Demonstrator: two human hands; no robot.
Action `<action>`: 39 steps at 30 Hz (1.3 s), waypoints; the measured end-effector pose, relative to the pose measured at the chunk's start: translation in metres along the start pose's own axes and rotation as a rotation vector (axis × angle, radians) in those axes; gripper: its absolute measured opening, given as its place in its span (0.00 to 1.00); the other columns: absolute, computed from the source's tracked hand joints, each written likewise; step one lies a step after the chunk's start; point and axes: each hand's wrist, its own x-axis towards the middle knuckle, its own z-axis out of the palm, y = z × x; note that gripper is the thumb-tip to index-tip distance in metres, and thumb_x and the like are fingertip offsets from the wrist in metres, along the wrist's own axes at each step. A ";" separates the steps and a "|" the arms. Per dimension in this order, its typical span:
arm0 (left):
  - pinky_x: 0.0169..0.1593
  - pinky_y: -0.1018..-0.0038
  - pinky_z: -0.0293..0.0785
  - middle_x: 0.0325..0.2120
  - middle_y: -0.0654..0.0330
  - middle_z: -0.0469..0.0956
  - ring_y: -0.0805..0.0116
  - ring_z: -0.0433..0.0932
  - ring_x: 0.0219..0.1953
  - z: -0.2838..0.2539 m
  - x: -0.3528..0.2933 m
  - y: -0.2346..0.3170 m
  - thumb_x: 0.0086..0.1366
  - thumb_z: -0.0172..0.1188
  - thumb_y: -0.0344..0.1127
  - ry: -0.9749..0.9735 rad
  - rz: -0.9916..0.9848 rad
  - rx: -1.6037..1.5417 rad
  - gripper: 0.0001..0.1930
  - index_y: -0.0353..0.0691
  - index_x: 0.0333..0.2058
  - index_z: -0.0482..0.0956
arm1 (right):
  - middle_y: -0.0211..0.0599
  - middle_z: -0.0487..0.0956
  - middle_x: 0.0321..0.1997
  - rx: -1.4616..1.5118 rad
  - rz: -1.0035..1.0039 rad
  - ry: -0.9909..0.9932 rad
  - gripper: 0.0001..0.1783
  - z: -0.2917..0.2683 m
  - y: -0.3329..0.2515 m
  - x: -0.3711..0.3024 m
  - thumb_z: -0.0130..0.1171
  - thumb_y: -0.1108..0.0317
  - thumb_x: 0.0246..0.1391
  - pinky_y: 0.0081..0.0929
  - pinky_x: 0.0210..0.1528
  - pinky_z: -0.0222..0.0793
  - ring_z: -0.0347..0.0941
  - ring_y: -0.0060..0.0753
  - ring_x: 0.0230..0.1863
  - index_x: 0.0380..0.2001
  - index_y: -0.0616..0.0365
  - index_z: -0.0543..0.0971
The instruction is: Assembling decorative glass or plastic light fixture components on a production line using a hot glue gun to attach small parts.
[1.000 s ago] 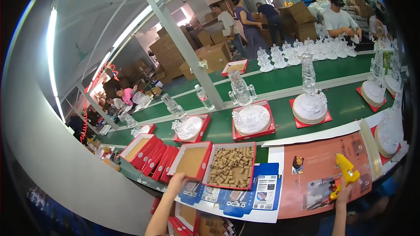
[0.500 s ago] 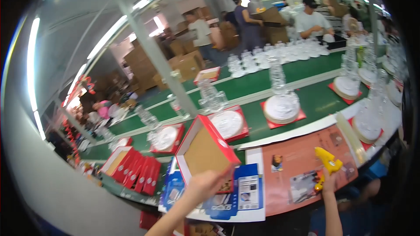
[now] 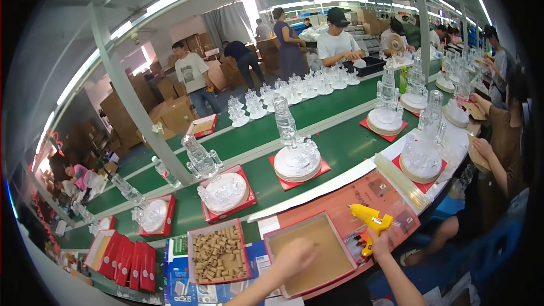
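My right hand (image 3: 378,243) is wrapped round the handle of a yellow glue gun (image 3: 371,217), its nozzle pointing up and left. My left hand (image 3: 296,258) is above a shallow red-rimmed box tray (image 3: 331,249) with a bare brown bottom. Its fingers look curled but are smeared by motion, so whether it holds anything is unclear. Left of that tray lies another red-rimmed box (image 3: 247,255), with many short cardboard tubes (image 3: 212,255) inside. Under the trays are an orange-pink mat (image 3: 340,192) and blue printed packaging (image 3: 177,275).
Clear, tower-like ornaments on round white bases (image 3: 297,161) stand on red boxes along the green conveyor (image 3: 334,147). Red boxes (image 3: 127,263) stand in a row at the left. A slanting metal post (image 3: 136,102) rises beyond. Co-workers sit at the right and across the line.
The red-rimmed tray held tilted in my left hand now lies flat on the mat, farther right. The box of tubes is uncovered. The view has swung right; the glue gun stays in my right hand.
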 end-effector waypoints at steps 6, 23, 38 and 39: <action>0.53 0.60 0.68 0.45 0.45 0.74 0.46 0.71 0.48 0.004 -0.026 -0.097 0.57 0.60 0.36 0.212 -0.437 0.221 0.19 0.34 0.46 0.73 | 0.40 0.81 0.31 0.042 -0.118 0.040 0.09 0.015 -0.032 -0.010 0.52 0.71 0.56 0.20 0.23 0.73 0.77 0.26 0.22 0.39 0.64 0.73; 0.31 0.78 0.70 0.22 0.60 0.78 0.76 0.74 0.25 0.051 -0.039 -0.095 0.63 0.55 0.31 0.840 -0.526 -0.563 0.08 0.33 0.33 0.80 | 0.40 0.80 0.33 -0.017 -0.084 0.051 0.13 0.016 -0.025 -0.010 0.54 0.73 0.57 0.23 0.26 0.76 0.78 0.29 0.24 0.45 0.65 0.71; 0.31 0.82 0.68 0.24 0.63 0.78 0.80 0.73 0.26 0.040 -0.031 -0.085 0.65 0.52 0.29 0.729 -0.633 -0.558 0.09 0.30 0.29 0.79 | 0.42 0.75 0.39 0.491 0.302 -0.013 0.21 0.027 -0.102 -0.045 0.54 0.63 0.53 0.41 0.47 0.75 0.74 0.42 0.45 0.48 0.62 0.68; 0.31 0.82 0.68 0.24 0.63 0.78 0.80 0.73 0.26 0.041 -0.033 -0.086 0.65 0.52 0.29 0.747 -0.624 -0.547 0.09 0.30 0.29 0.79 | 0.43 0.75 0.38 0.475 0.330 -0.058 0.25 0.039 -0.122 -0.051 0.57 0.58 0.50 0.46 0.54 0.70 0.73 0.44 0.45 0.47 0.62 0.69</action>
